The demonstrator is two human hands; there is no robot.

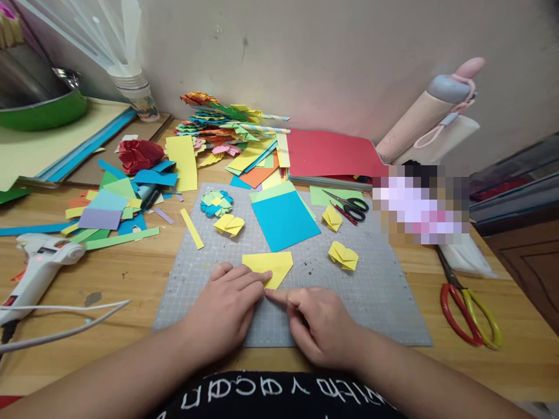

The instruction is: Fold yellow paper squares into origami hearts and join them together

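A piece of folded yellow paper (pixel 279 265), with slanted lower corners, lies on the grey cutting mat (pixel 375 308). My left hand (pixel 229 302) rests over its left part, fingers stretched out and pressing it flat. From the right, my right hand (pixel 321 323) touches the paper's lower edge with an outstretched index finger; its other fingers are curled, with nothing seen in them. Folded yellow paper pieces lie around: one (pixel 229 225) at upper left, one (pixel 332 219) by the black scissors (pixel 353 205), another (pixel 343 256) at right. Blue square paper (pixel 286 218) is just beyond.
A white glue gun (pixel 48 256) with its cable lies at left, near paper scraps (pixel 102 209). A green and blue paper flower (pixel 216 202) sits on the mat. Red-and-yellow-handled scissors (pixel 471 314) are at right. Farther back are a red paper stack (pixel 332 152) and paper crafts (pixel 227 125).
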